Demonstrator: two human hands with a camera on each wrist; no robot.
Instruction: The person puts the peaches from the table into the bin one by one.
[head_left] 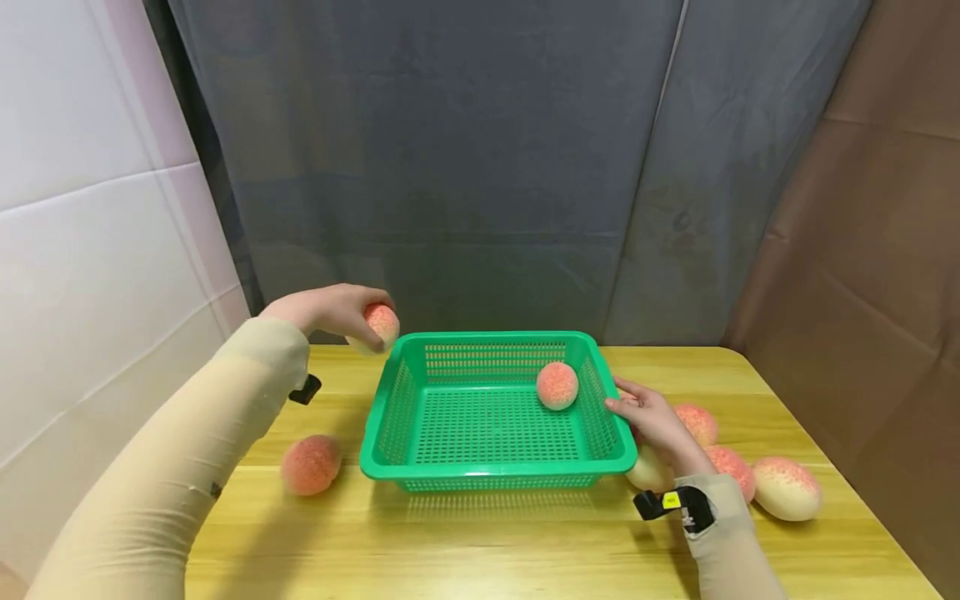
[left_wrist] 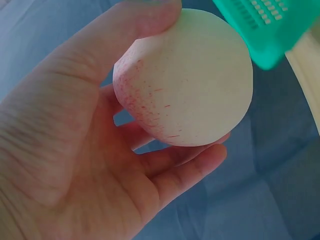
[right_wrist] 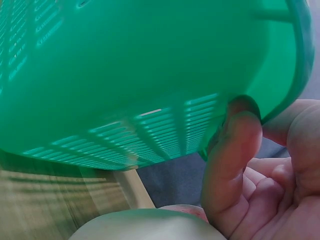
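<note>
1. Ok so, wooden tabletop (head_left: 465,554) was down below the fingers of the left hand (head_left: 330,308) and right hand (head_left: 663,425).
2. Green basket (head_left: 495,472) sat between them, right rim pinched in the right fingers.
3. Bunch of peaches (head_left: 787,489) lay just beside those.
4. Left fingers were clamped round a held peach (head_left: 384,323); a loose peach (head_left: 311,465) lay below them, another peach (head_left: 557,386) in the basket.

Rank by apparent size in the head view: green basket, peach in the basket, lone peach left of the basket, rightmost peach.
1. Green basket
2. Rightmost peach and lone peach left of the basket: too close to rank
3. Peach in the basket: looks smallest, but it sits farther off, so true size unsure
</note>
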